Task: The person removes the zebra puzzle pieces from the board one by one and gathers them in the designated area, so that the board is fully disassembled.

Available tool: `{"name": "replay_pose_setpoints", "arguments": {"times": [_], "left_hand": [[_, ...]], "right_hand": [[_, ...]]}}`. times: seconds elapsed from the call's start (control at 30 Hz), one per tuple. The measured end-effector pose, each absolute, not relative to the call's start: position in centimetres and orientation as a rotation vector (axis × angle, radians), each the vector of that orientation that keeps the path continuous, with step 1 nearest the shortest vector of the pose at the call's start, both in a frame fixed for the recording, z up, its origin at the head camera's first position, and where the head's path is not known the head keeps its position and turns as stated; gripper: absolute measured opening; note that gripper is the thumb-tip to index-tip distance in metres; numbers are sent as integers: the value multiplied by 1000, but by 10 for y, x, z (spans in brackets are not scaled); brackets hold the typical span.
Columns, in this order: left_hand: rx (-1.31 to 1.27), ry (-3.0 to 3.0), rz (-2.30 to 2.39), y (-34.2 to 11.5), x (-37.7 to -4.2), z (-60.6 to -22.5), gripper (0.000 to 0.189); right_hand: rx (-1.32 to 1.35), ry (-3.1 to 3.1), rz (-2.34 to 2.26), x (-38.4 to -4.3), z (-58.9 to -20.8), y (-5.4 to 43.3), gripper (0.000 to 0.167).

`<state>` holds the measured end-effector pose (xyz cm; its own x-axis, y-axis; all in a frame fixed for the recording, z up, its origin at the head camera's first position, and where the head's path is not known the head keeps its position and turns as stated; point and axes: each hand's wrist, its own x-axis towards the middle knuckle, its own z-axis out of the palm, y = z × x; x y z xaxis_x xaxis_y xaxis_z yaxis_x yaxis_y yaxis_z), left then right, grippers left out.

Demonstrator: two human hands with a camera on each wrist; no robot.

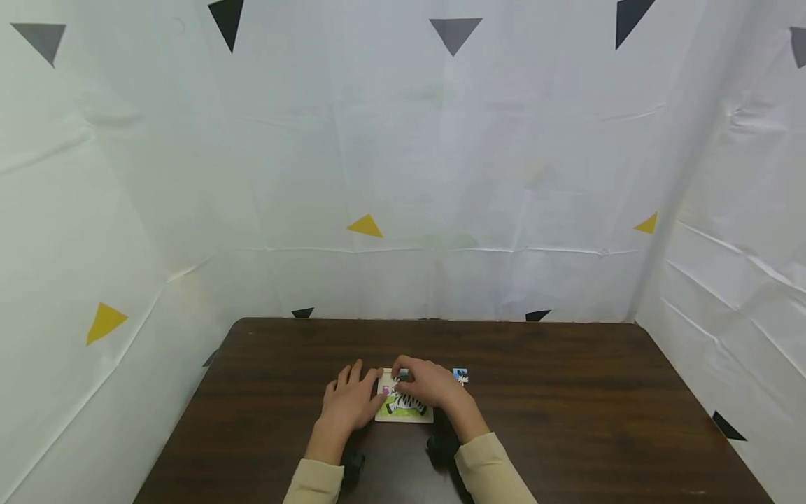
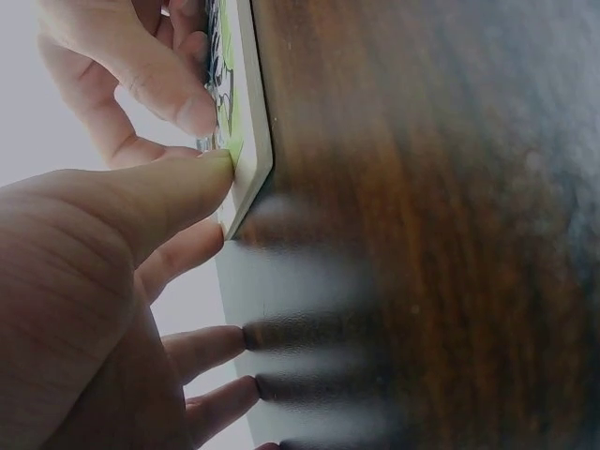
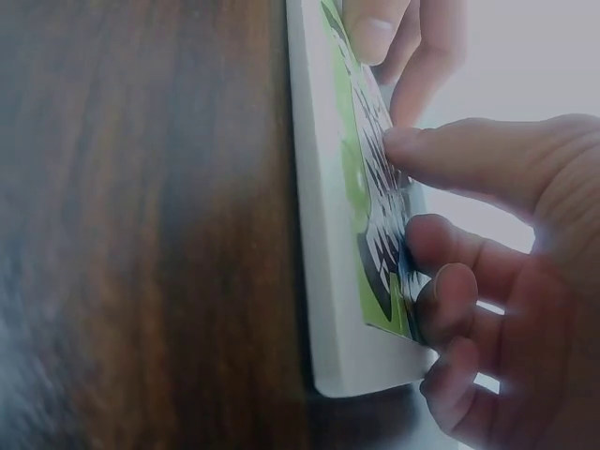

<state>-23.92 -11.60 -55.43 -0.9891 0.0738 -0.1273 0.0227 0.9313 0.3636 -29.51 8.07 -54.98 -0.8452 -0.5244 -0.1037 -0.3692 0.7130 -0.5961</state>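
A flat jigsaw board (image 1: 404, 419) with a white rim and a zebra picture on green lies on the table between both hands. My left hand (image 1: 349, 399) is at its left side, thumb on the board's corner in the left wrist view, index fingertip at its edge, the other fingers spread straight on the table. From the right, my right hand (image 1: 431, 383) reaches over the board, its thumb and index finger curled around a puzzle piece (image 1: 397, 382) at the upper left, mostly hidden by the fingers. The right thumb (image 3: 412, 150) comes down onto the zebra's stripes.
A loose blue puzzle piece (image 1: 461, 375) with black and white markings lies right of the board, beyond the right hand. The dark wooden table (image 1: 567, 399) meets white sheeting (image 1: 403, 140) at the back and sides. Black wrist devices (image 1: 443, 449) sit below the hands.
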Motion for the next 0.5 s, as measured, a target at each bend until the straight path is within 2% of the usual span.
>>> {"name": "replay_pose_setpoints", "arguments": {"times": [0.27, 0.5], "left_hand": [[61, 2944, 560, -115, -238, -551, 57], [59, 2950, 571, -115, -236, -549, 57]], "right_hand": [[-705, 2691, -840, -295, -551, 81, 12], [-673, 2674, -860, -296, -550, 81, 28]]}}
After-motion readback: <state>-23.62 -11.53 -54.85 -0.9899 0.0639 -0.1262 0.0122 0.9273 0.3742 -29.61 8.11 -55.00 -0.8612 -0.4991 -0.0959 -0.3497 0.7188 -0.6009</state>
